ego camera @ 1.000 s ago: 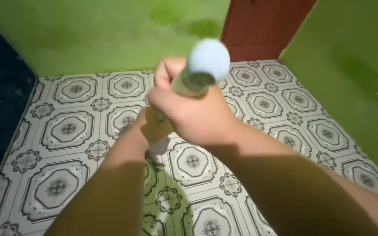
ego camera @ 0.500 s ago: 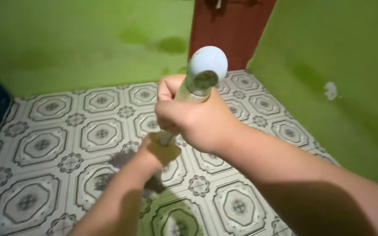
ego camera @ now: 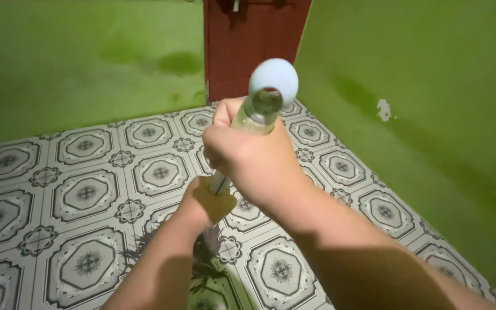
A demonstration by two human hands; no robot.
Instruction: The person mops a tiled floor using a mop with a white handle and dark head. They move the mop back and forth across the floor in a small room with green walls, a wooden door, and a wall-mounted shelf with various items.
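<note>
Both my hands grip a long broom handle (ego camera: pixel 258 112) that points up toward the camera, with a pale blue rounded cap (ego camera: pixel 274 77) at its top. My right hand (ego camera: pixel 251 158) is wrapped around the upper part of the handle. My left hand (ego camera: pixel 208 198) is closed around it lower down. Dark bristles (ego camera: pixel 202 252) spread on the patterned floor tiles (ego camera: pixel 87 189) below my left forearm, partly hidden by my arms.
Green walls (ego camera: pixel 409 86) close the room at the back and on the right, with a small white chipped patch (ego camera: pixel 383 109) on the right one. A reddish-brown door (ego camera: pixel 248 46) stands in the far corner.
The view has swung right: the door has shifted left and the dark object at the left edge has gone out of frame. The bristles have swept nearer across the tiles.
</note>
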